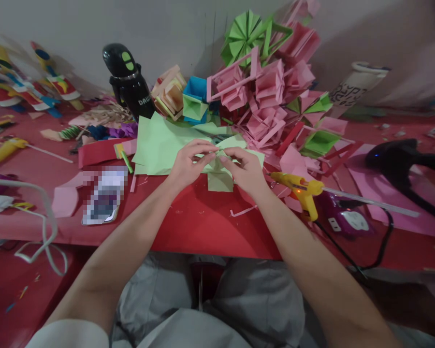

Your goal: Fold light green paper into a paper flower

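My left hand (191, 162) and my right hand (243, 166) meet over the table, fingertips nearly touching. Between them they pinch a light green piece of paper (220, 182), whose lower flap hangs toward me. Its upper part is partly hidden by my fingers, so I cannot make out the folds. Behind my left hand lie larger light green paper sheets (157, 145). A yellow glue gun (299, 186) with a clear glue stick rests to the right of my right hand, with a small orange light on it.
Folded pink paper shapes (270, 82) pile up at the back, near a blue and green paper box (195, 99). A black bottle (130, 82) stands back left. A phone (107, 195) lies left, a purple power socket (348, 217) right. A white cable (45, 217) loops over the left edge.
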A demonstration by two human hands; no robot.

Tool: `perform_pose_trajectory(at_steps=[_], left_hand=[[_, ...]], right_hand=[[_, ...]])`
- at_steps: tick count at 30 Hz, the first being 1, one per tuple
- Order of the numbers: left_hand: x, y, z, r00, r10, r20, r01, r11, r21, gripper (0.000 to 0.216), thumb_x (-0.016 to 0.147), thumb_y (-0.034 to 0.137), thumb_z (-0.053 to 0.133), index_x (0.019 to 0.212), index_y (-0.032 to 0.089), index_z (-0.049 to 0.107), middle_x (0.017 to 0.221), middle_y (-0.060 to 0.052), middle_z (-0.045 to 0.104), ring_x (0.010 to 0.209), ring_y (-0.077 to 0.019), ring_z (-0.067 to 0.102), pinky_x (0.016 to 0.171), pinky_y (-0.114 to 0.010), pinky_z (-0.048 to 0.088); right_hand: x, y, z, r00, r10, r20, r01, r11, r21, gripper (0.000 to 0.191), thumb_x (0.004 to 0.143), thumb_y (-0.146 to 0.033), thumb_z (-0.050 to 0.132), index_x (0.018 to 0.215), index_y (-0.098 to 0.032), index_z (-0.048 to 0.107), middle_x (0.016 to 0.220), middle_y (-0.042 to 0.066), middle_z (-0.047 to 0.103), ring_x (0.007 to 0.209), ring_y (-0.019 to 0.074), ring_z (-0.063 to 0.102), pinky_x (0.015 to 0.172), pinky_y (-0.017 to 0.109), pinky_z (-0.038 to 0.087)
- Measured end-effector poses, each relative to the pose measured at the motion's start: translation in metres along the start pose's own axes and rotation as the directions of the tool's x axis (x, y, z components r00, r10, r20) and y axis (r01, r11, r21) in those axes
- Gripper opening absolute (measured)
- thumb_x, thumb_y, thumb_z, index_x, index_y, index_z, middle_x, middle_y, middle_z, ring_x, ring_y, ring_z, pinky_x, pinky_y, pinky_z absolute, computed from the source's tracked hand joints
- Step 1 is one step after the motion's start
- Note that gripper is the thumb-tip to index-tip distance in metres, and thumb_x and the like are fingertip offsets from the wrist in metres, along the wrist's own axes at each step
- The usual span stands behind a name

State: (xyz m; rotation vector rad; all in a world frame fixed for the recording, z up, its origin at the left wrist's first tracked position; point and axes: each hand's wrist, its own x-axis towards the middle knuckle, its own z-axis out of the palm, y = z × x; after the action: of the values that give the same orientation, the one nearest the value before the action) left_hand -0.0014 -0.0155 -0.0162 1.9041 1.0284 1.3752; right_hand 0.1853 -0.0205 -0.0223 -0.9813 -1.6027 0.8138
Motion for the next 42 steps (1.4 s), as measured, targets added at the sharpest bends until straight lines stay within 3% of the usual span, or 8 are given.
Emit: perform_pose_trajectory(at_steps=[16, 21, 27, 34, 42], left_hand=[[-0.0003, 0.0017, -0.0001, 0.999, 0.027, 0.038, -0.021, 0.988, -0.154, 0.023, 0.085, 0.038, 0.076, 0.100, 0.021, 0.077, 0.113, -0.009, 0.075, 0.106, -0.0222, 0.070, 0.088, -0.036, 0.060], [0.0017, -0.0027, 0.0001, 0.999, -0.042, 0.017, 0.044, 0.988, -0.148, 0.028, 0.081, 0.035, 0.080, 0.103, 0.019, 0.073, 0.106, -0.007, 0.075, 0.094, -0.0190, 0.071, 0.083, -0.032, 0.060], [0.0029, -0.0030, -0.0013, 0.994, -0.108, -0.035, 0.102, 0.987, -0.127, 0.023, 0.081, 0.027, 0.078, 0.102, 0.017, 0.074, 0.104, -0.008, 0.076, 0.088, -0.0172, 0.072, 0.076, -0.028, 0.058], [0.0033, -0.0040, -0.0042, 0.994, -0.110, -0.024, 0.106, 0.987, -0.125, 0.024, 0.083, 0.032, 0.077, 0.102, 0.018, 0.076, 0.105, -0.008, 0.077, 0.089, -0.0196, 0.073, 0.076, -0.030, 0.058], [0.0047, -0.0046, -0.0077, 0.994, -0.109, -0.027, 0.104, 0.982, -0.160, 0.022, 0.082, 0.031, 0.077, 0.100, 0.018, 0.078, 0.105, -0.009, 0.078, 0.093, -0.0217, 0.073, 0.081, -0.033, 0.059]], right_hand=[[0.0003, -0.0055, 0.0012, 0.999, 0.047, -0.022, -0.045, 0.997, 0.062, 0.041, 0.074, -0.060, 0.077, 0.090, -0.022, 0.076, 0.101, 0.008, 0.073, 0.092, 0.0205, 0.066, 0.077, 0.035, 0.056], [0.0002, -0.0072, 0.0016, 0.998, 0.058, -0.036, -0.055, 0.994, 0.096, 0.040, 0.073, -0.058, 0.079, 0.090, -0.021, 0.074, 0.094, 0.005, 0.072, 0.085, 0.0185, 0.064, 0.074, 0.033, 0.054], [0.0014, -0.0022, -0.0010, 0.995, 0.099, -0.008, -0.096, 0.981, 0.170, 0.036, 0.087, -0.058, 0.065, 0.088, -0.022, 0.071, 0.079, 0.001, 0.064, 0.075, 0.0157, 0.061, 0.073, 0.033, 0.055], [0.0016, -0.0033, -0.0012, 0.982, 0.181, 0.048, -0.188, 0.949, 0.254, 0.033, 0.083, -0.051, 0.071, 0.100, -0.024, 0.063, 0.084, 0.001, 0.068, 0.077, 0.0161, 0.065, 0.072, 0.035, 0.062], [0.0023, -0.0064, -0.0010, 0.977, 0.208, 0.052, -0.214, 0.944, 0.251, 0.035, 0.078, -0.051, 0.076, 0.094, -0.021, 0.069, 0.080, 0.002, 0.071, 0.074, 0.0162, 0.067, 0.070, 0.033, 0.061]])
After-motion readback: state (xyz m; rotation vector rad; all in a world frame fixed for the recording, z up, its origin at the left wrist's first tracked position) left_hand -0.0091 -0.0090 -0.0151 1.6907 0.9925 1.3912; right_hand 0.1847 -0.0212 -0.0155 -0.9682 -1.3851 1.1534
